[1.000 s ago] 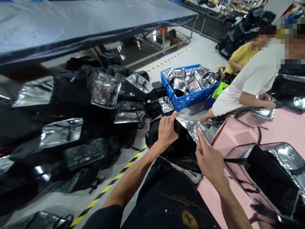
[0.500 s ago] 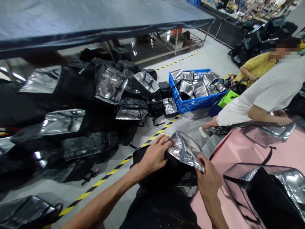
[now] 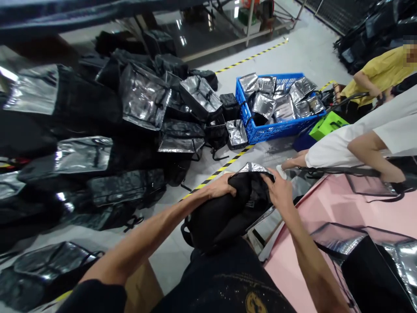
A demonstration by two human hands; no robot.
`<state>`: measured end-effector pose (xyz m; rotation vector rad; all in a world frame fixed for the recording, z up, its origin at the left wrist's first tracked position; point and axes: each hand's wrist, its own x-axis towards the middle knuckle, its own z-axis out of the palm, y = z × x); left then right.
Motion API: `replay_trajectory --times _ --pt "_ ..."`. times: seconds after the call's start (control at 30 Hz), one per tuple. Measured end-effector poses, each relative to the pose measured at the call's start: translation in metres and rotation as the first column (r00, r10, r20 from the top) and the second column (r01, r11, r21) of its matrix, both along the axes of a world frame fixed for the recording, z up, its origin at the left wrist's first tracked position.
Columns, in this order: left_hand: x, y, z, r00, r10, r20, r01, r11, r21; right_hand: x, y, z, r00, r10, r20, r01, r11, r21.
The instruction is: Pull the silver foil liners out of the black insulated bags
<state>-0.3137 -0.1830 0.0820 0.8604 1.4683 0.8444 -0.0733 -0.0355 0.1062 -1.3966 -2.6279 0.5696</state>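
Held a soft, rounded black fabric bag [image 3: 215,219] close in front of a dark printed shirt [image 3: 208,282], matte and creased along the sides, with a strip of crinkled silver foil lining [image 3: 252,168] showing at the far rim. Saw similar shiny, wrinkled foil on the heap of black box-shaped bags [image 3: 143,93] at the left, and on small silver foil pouches [image 3: 285,108] filling a blue slatted plastic crate [image 3: 283,133] ahead. Had a smooth pink surface [image 3: 293,269] at the right, bearing a stiff-looking black panel [image 3: 368,274] among clear film and foil. Could not see to the bottom of the bag, nor read the small pale mark on the dark fabric. Found a co-worker in white [image 3: 339,143] cut off by the right edge, with the fingers too blurred to make out. Had the left hand [image 3: 220,186] closed on the bag's upper left edge, thumb against the black fabric, fingertips partly hidden. Gripped the rim at the upper right with the right hand [image 3: 280,187], fingers curled in, tips largely out of sight.
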Motion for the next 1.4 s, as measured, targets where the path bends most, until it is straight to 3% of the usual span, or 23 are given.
replay_trajectory --times 0.1,0.17,0.23,0.37,0.47,0.53,0.6,0.7,0.8,0.87,0.93,1.0,1.1,1.2,1.3,1.4 --pt "-0.002 -0.001 -0.03 0.978 0.122 -0.171 -0.11 0.991 0.075 -0.014 0.034 -0.027 0.996 0.087 -0.019 -0.089 0.985 -0.15" --pt "0.001 -0.005 -0.051 0.922 0.151 -0.356 -0.131 0.988 0.08 -0.016 0.048 -0.057 0.989 0.145 -0.022 -0.147 0.967 -0.209" --pt "0.009 -0.009 -0.07 0.87 0.135 -0.474 -0.121 0.991 0.059 -0.014 0.051 -0.091 0.993 0.118 -0.024 -0.12 0.954 -0.274" --pt "0.029 -0.002 -0.097 0.864 0.091 -0.494 -0.072 0.996 0.059 -0.011 0.039 -0.146 0.999 -0.038 0.009 0.038 0.906 -0.421" --pt "0.03 0.008 -0.104 0.869 0.067 -0.491 -0.001 0.991 0.133 -0.015 0.038 -0.158 0.999 -0.03 -0.042 0.007 0.886 -0.465" --pt "0.023 0.013 -0.1 0.864 0.045 -0.501 0.045 0.985 0.167 -0.02 0.046 -0.149 0.996 -0.013 -0.087 -0.032 0.868 -0.496" --pt "0.013 0.016 -0.087 0.858 0.029 -0.512 0.082 0.978 0.194 -0.02 0.055 -0.126 0.997 -0.007 -0.08 -0.036 0.853 -0.52" --pt "0.004 0.012 -0.056 0.847 0.042 -0.53 0.125 0.953 0.276 -0.006 0.055 -0.069 0.999 -0.026 -0.044 0.003 0.892 -0.453" --pt "0.002 -0.005 -0.032 0.838 0.156 -0.523 0.05 0.932 0.359 0.02 0.026 -0.01 0.995 -0.032 -0.094 0.004 0.957 -0.289" --pt "0.003 -0.018 -0.033 0.83 0.229 -0.508 -0.028 0.928 0.372 0.032 -0.001 0.011 0.998 -0.017 -0.068 0.004 0.981 -0.192" --pt "0.007 -0.025 -0.05 0.833 0.207 -0.513 -0.026 0.941 0.337 0.036 -0.024 0.012 0.999 -0.019 -0.039 0.01 0.976 -0.217" --pt "0.014 -0.019 -0.076 0.838 0.119 -0.533 0.034 0.963 0.268 0.038 -0.035 -0.006 0.996 -0.074 -0.048 0.056 0.951 -0.306" --pt "0.03 0.008 -0.119 0.839 0.012 -0.544 0.1 0.979 0.176 0.044 -0.033 -0.054 0.969 -0.23 -0.088 0.173 0.891 -0.42" --pt "0.044 0.038 -0.152 0.833 -0.06 -0.55 0.157 0.979 0.13 0.052 -0.023 -0.102 0.932 -0.336 -0.136 0.229 0.837 -0.498" --pt "0.049 0.054 -0.172 0.84 -0.086 -0.535 0.186 0.973 0.135 0.045 -0.013 -0.142 0.924 -0.344 -0.167 0.218 0.833 -0.509" --pt "0.045 0.057 -0.181 0.845 -0.101 -0.526 0.199 0.971 0.134 0.025 -0.001 -0.172 0.952 -0.287 -0.111 0.193 0.839 -0.509"
